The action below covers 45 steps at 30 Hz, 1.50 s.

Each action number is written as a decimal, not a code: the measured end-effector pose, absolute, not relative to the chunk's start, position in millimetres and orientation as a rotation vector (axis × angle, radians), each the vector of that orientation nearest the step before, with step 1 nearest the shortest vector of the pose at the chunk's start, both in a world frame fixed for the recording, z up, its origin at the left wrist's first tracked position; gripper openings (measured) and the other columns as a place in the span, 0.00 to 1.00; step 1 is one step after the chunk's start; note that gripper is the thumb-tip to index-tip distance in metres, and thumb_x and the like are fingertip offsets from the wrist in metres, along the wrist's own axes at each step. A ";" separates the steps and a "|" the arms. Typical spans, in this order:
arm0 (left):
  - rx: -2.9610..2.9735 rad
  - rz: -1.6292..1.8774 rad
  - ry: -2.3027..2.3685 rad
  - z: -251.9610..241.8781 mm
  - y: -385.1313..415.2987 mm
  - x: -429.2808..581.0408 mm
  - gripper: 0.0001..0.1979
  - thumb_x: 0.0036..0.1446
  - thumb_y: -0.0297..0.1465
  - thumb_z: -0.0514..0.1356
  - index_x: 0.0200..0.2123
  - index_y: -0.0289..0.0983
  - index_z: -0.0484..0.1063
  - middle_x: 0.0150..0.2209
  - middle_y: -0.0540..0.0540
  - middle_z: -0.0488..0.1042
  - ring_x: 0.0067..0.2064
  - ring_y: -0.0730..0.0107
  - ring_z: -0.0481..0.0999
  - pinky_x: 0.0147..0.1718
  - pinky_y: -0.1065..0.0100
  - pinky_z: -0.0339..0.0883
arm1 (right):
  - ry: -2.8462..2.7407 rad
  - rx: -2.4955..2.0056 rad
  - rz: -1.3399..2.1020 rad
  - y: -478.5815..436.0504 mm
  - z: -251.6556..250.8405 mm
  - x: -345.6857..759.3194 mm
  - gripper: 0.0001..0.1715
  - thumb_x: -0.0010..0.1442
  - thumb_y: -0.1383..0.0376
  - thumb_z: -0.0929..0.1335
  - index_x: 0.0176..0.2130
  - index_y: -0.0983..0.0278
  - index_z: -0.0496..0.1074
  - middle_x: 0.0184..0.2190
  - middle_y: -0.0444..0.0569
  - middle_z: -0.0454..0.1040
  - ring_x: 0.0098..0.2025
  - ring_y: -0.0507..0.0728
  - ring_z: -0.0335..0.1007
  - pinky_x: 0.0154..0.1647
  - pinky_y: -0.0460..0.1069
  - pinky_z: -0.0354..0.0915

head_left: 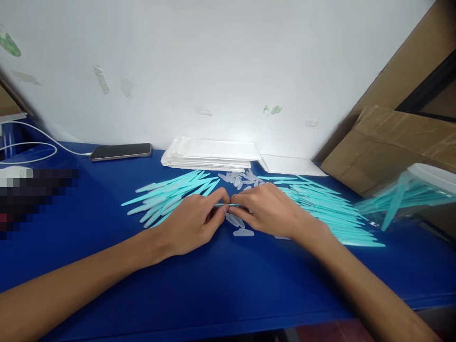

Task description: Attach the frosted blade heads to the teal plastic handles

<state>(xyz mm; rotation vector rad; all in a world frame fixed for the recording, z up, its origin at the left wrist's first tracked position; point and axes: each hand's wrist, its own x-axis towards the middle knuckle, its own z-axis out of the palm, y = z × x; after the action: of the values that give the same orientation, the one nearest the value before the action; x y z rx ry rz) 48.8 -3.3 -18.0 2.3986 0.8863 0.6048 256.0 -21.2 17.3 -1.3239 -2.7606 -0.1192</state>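
Observation:
My left hand [194,219] and my right hand [272,207] meet over the middle of the table, fingertips pinched together. Between them they grip a thin turquoise eyebrow razor [228,204], most of which my fingers hide. Several translucent blade caps [243,232] lie just below my fingertips, and a heap of loose caps [235,179] is behind them. Beside my left hand fans out a pile of turquoise razors [156,197], with pale caps on some. A larger pile of turquoise razors [342,218] spreads out to the right of my right hand, partly behind that wrist.
White padded envelopes [217,149] are stacked against the wall, with another envelope [292,165] beside them. A phone [121,151] on a white cable lies at back left. At right, a clear jar [423,190] holds more razors near a cardboard box [377,142]. Blue covers the table [213,289].

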 end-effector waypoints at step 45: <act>2.469 0.549 0.904 -15.2 -2.9 50.7 0.08 0.70 0.33 0.47 0.43 0.39 0.64 0.18 0.58 0.62 0.18 0.74 0.60 0.22 0.70 0.50 | -2.783 -1.363 -0.072 -25.0 21.6 254.2 0.15 0.71 0.60 0.61 0.38 0.64 0.72 0.26 0.44 0.75 0.24 0.51 0.62 0.27 0.49 0.42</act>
<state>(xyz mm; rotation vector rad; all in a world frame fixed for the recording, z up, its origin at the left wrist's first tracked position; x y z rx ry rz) 50.7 -2.9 -15.2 2.4689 0.9041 0.5486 254.2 -25.0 21.6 -1.3634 -2.7827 -0.0715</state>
